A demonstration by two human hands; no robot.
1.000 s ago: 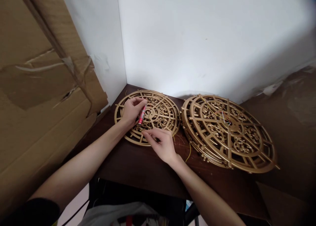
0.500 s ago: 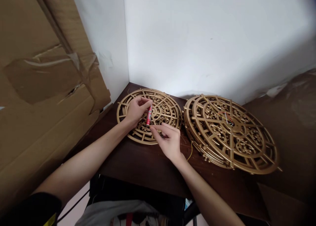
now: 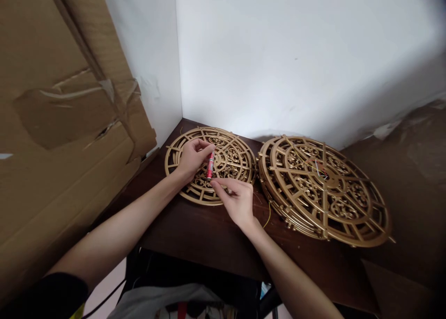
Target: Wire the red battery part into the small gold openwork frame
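Observation:
A small red cylinder (image 3: 210, 166), about battery-sized with a pale band, stands nearly upright between my two hands. My left hand (image 3: 193, 157) pinches its upper end between thumb and fingers. At the lower end are the pinched thumb and fingertips of my right hand (image 3: 237, 196); I cannot make out whether they grip the cylinder or something tiny beside it. Beneath both hands lies a round gold openwork disc (image 3: 244, 145) with scrolls and spokes, partly hidden by my left hand.
Several similar gold discs form a stack (image 3: 362, 212) on the right, the top one tilted, with coloured wires (image 3: 321, 170) at its centre. A thin yellow wire (image 3: 269, 214) hangs beside the stack. Cardboard (image 3: 69, 138) borders the dark table (image 3: 195, 231) on the left; a white wall (image 3: 265, 63) stands behind.
Both hands keep nearly the same pose around the red cylinder. The whole view has shifted slightly.

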